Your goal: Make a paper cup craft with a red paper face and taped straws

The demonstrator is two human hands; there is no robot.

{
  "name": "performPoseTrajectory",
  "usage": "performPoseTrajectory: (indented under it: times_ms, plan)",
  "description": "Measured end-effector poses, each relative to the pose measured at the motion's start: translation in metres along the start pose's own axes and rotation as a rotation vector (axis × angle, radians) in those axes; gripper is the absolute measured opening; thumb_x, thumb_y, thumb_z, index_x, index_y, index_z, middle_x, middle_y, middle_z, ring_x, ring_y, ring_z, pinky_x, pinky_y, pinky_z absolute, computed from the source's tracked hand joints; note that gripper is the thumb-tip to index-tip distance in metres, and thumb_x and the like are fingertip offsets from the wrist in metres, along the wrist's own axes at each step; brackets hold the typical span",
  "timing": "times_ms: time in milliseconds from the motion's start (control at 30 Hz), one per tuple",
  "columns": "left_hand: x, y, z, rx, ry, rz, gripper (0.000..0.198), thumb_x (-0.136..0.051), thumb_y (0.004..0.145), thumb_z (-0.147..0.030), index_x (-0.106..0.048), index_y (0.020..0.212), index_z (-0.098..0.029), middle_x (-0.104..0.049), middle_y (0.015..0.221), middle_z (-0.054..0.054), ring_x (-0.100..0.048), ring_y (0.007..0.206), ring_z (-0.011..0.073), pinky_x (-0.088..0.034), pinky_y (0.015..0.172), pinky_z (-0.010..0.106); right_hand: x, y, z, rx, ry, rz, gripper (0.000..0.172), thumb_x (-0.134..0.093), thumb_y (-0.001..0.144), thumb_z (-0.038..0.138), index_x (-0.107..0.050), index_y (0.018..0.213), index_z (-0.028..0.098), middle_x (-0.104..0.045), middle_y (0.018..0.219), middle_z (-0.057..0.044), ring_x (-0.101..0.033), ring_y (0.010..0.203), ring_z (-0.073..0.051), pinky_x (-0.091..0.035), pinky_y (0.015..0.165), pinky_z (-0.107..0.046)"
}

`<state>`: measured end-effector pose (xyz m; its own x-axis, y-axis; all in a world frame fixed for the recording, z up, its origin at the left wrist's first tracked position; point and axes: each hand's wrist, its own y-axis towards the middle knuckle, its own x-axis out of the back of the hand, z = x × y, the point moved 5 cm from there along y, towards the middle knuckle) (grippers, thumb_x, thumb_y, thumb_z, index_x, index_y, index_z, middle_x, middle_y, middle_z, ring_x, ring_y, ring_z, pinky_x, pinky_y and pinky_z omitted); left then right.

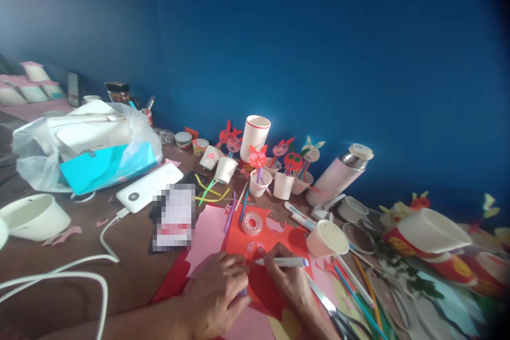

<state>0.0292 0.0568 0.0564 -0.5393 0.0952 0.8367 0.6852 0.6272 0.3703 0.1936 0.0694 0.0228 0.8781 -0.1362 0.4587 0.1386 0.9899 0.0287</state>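
Though cup labels (401, 245) blur, the right grip (287, 277) clamps a marker (292, 262); the left grip's (223, 286) state is unclear.

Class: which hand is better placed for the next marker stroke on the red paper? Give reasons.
Probably the right hand: it holds the white marker, one end close over the red paper. The left hand lies alongside, perhaps steadying the paper.
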Motion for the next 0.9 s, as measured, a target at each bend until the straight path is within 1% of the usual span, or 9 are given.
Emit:
performPoseTrajectory:
  times_ms: [67,200,433,633,900]
  plan:
    - [0.0,0.0008,-0.0005,0.001,-0.008,0.039,0.005,-0.056,0.08,-0.024,-0.058,0.083,-0.02,-0.065,0.086,0.003,-0.056,0.095,0.0203,-0.042,0.089,0.035,-0.0003,0.0003,-0.0006,-0.002,-0.009,0.001,0.022,-0.053,0.075,0.03,-0.045,0.057,0.019,-0.047,0.052,0.004,-0.042,0.049,-0.01,-0.031,0.044,-0.019]
    - [0.0013,0.0017,-0.0018,0.033,-0.009,0.065,0.005,-0.055,0.081,-0.023,-0.058,0.083,-0.02,-0.066,0.088,0.003,-0.055,0.097,0.0209,-0.04,0.09,0.036,-0.0012,0.0004,-0.0033,-0.016,-0.012,0.015,0.022,-0.052,0.076,0.03,-0.045,0.059,0.019,-0.047,0.053,0.004,-0.043,0.049,-0.011,-0.032,0.044,-0.02]
    - [-0.0045,-0.0002,0.0014,0.084,-0.025,0.138,0.006,-0.057,0.079,-0.023,-0.057,0.084,-0.019,-0.066,0.093,0.003,-0.053,0.103,0.0233,-0.039,0.091,0.041,-0.0043,0.0009,-0.0054,-0.021,-0.045,0.04,0.022,-0.05,0.077,0.033,-0.045,0.061,0.019,-0.047,0.054,0.003,-0.042,0.049,-0.011,-0.032,0.044,-0.021]
    - [-0.0054,-0.0007,0.0018,0.075,-0.026,0.126,0.002,-0.057,0.079,-0.02,-0.056,0.08,-0.019,-0.066,0.093,0.003,-0.053,0.104,0.0223,-0.038,0.092,0.039,-0.0057,-0.0006,-0.0061,-0.008,-0.069,0.047,0.021,-0.05,0.076,0.032,-0.044,0.061,0.019,-0.046,0.054,0.003,-0.041,0.049,-0.011,-0.031,0.044,-0.021]
    - [-0.0052,0.0003,0.0018,0.079,-0.017,0.13,0.003,-0.057,0.079,-0.02,-0.056,0.081,-0.019,-0.066,0.095,0.002,-0.053,0.102,0.0216,-0.038,0.092,0.039,-0.002,0.0019,-0.003,-0.03,-0.125,0.052,0.022,-0.048,0.077,0.033,-0.044,0.061,0.019,-0.048,0.053,0.003,-0.044,0.049,-0.012,-0.032,0.044,-0.021]
